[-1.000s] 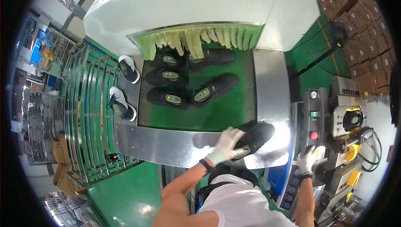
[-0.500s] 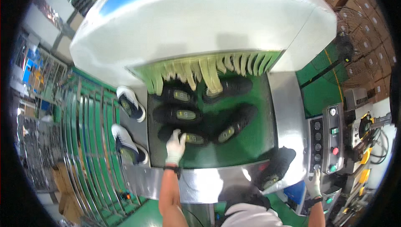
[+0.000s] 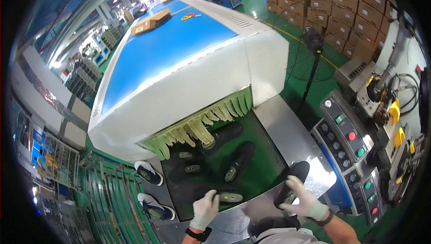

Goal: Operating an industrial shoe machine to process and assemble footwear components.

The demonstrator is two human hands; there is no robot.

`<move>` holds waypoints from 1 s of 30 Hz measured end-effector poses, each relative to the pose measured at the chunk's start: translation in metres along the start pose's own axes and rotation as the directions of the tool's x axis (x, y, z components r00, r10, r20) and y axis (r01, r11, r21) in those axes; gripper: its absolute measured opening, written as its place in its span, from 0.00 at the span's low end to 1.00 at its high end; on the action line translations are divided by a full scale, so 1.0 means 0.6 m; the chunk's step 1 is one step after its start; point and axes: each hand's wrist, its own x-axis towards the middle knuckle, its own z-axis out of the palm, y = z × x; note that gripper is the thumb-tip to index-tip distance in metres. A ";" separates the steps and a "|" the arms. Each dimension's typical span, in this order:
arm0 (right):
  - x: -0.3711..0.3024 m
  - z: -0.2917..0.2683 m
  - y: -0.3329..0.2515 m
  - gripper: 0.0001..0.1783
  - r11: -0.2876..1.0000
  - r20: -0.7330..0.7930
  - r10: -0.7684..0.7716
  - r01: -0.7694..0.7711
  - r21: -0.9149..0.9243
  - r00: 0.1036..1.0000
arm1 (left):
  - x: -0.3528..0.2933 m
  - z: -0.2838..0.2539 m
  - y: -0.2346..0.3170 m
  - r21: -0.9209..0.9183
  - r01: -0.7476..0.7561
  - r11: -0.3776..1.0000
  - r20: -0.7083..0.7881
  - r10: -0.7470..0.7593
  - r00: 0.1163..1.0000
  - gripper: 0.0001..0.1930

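Observation:
My left hand (image 3: 206,209), in a white glove, has its fingers closed on a black shoe (image 3: 197,192) with a grey-green insole, at the near edge of the green conveyor belt (image 3: 265,172). On the metal ledge to the right, my gloved right hand (image 3: 306,202) grips another black shoe (image 3: 298,171), thumb on one side and fingers on the other. Several black shoes lie farther up the belt, among them a slanted one (image 3: 242,155) and one (image 3: 226,134) under the yellow-green strip curtain (image 3: 197,127).
Two navy-and-white shoes (image 3: 149,173) (image 3: 155,208) rest on the left ledge, beside a metal rack (image 3: 112,194). A white and blue machine housing (image 3: 193,69) rises over the belt. At right are a button panel (image 3: 345,129), a standing fan (image 3: 313,42) and stacked cartons (image 3: 341,10).
My right hand has left the control panel and taken hold of the shoe on the right ledge. The shoe at my left hand now lies nearer, apart from its row. The view has swung upward.

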 end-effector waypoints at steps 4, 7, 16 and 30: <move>0.045 0.052 -0.073 0.52 0.953 0.119 -0.005 0.041 -0.300 0.993 | 0.023 0.055 0.141 -0.125 -0.350 0.928 0.126 0.365 0.922 0.12; -0.002 0.037 -0.030 0.40 0.950 -0.148 0.269 -0.288 -0.122 0.952 | 0.048 0.133 0.281 -0.379 -0.479 0.792 0.160 0.566 0.808 0.13; -0.351 -0.240 0.005 0.25 0.759 -0.578 0.615 -0.202 0.620 0.536 | 0.092 0.167 0.802 -0.798 -0.591 0.116 -0.025 0.974 0.225 0.22; -0.851 -0.257 0.005 0.41 0.723 -0.657 0.671 0.500 0.477 -0.343 | -0.053 0.630 1.363 -0.893 -0.209 0.399 0.359 0.910 0.205 0.35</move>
